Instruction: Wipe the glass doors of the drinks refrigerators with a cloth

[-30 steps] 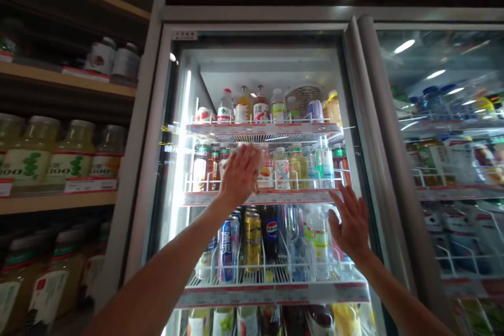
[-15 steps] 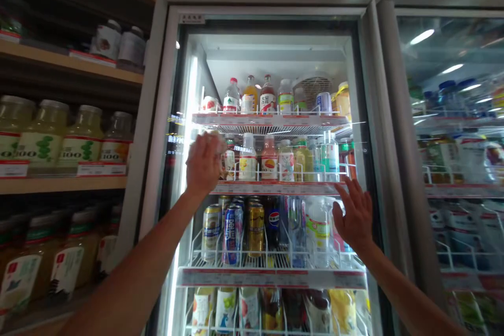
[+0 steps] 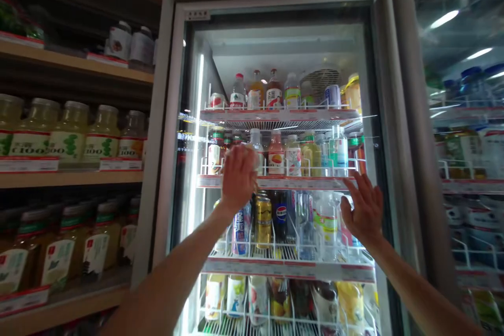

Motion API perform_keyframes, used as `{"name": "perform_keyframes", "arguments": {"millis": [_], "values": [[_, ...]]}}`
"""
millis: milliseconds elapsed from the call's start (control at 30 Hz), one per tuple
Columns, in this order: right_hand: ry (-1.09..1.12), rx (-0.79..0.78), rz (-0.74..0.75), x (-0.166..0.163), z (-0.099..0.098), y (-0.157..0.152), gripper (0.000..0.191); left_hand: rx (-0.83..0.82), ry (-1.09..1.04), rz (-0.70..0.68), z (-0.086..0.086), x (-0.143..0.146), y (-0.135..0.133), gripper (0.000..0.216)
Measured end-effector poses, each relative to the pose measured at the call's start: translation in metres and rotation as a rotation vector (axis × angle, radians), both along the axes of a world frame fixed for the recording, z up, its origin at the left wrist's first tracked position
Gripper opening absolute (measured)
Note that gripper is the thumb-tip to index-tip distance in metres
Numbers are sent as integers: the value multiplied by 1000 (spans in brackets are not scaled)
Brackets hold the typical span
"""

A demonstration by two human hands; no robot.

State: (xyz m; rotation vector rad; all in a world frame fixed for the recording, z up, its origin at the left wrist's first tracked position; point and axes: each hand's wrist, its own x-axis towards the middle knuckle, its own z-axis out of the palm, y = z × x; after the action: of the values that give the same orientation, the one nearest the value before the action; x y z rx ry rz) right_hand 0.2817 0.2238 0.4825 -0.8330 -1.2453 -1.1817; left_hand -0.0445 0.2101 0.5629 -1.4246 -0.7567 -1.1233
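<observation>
Against the glass door [image 3: 315,47] of a lit drinks fridge, my left hand [image 3: 238,178] presses a pale, crumpled cloth [image 3: 255,160]. Most of the cloth is hidden behind my fingers, and its exact material is hard to make out. My right hand [image 3: 364,212] is raised with fingers spread at the right part of the same pane, holding nothing. Whether its fingertips touch the glass I cannot tell. Behind the pane, bottles stand on the upper shelves, and a gold can [image 3: 263,220] and a dark Pepsi bottle [image 3: 281,215] are on the shelf below my left hand.
Metal door frames and a vertical handle [image 3: 397,89] run along the right side. Beyond them is a second glass-fronted fridge [image 3: 468,168] with more drinks. To the left, a wooden shelf unit [image 3: 71,178] holds rows of juice bottles [image 3: 66,134].
My left hand has slid to the right across the glass with the cloth. The view has shifted slightly, and my right hand stays at about the same place on the pane.
</observation>
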Motion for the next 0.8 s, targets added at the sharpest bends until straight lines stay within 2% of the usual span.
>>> {"name": "perform_keyframes", "arguments": {"millis": [67, 100, 133, 233, 267, 300, 400, 433, 467, 567, 600, 633, 733, 767, 800], "values": [[5, -7, 0, 0, 0, 0, 45, -49, 285, 7, -14, 4, -1, 58], [4, -12, 2, 0, 0, -1, 46, -48, 334, -1, -18, 3, -2, 58], [5, -15, 3, 0, -1, 0, 46, -28, 285, -16, -20, 0, -2, 58], [8, -17, 2, 0, -1, 0, 47, 54, -141, -59, -21, -10, -3, 59], [9, -18, 0, 0, -1, 0, 47, 55, -187, -53, -22, -11, -3, 60], [10, -20, 0, 1, -1, 1, 47, 35, -143, -37, -24, -11, -3, 60], [7, -23, 1, 2, -1, 0, 45, -47, 227, 7, -36, -11, -5, 60], [6, -22, 1, 2, -1, 0, 44, -53, 256, 8, -40, -14, -6, 60], [5, -20, 1, 2, -1, 0, 43, -40, 199, 5, -43, -18, -6, 60], [7, -23, 2, 2, -1, 0, 43, 31, -154, -5, -54, -27, -9, 61], [8, -26, 1, 2, -1, 0, 44, 33, -175, -1, -59, -27, -11, 62], [9, -28, 0, 2, -1, 0, 44, 17, -107, 3, -66, -25, -12, 62], [12, -34, -4, 2, -2, -1, 45, -84, 291, 10, -88, -21, -15, 61], [14, -34, -2, 1, -2, -1, 45, -90, 333, 14, -93, -24, -16, 61], [17, -35, 1, 1, -2, -1, 45, -75, 280, 22, -97, -29, -16, 62]]}}
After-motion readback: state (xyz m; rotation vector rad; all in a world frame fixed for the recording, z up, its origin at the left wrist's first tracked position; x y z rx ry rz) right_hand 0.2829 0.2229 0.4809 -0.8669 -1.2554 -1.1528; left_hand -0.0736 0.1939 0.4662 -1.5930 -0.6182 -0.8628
